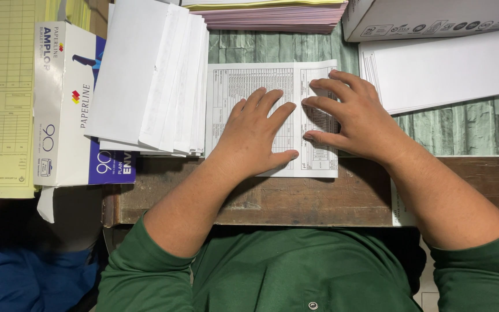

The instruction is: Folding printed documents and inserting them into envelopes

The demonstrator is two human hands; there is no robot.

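A white printed form (235, 86) with a table of fine lines lies flat on the desk in front of me. My left hand (255, 136) rests palm down on its middle, fingers spread apart. My right hand (350, 112) presses on the form's right part with fingertips curled along a vertical crease or fold line. Neither hand grips anything; both only press the sheet down.
A fanned stack of white envelopes (151, 75) lies left of the form, partly on a white-and-blue envelope box (64, 115). Yellow forms (1, 98) at far left. Pink paper stack (272, 16) and a cardboard box (434, 17) at the back; white sheets (440, 72) at right. Wooden desk edge (261, 202) near me.
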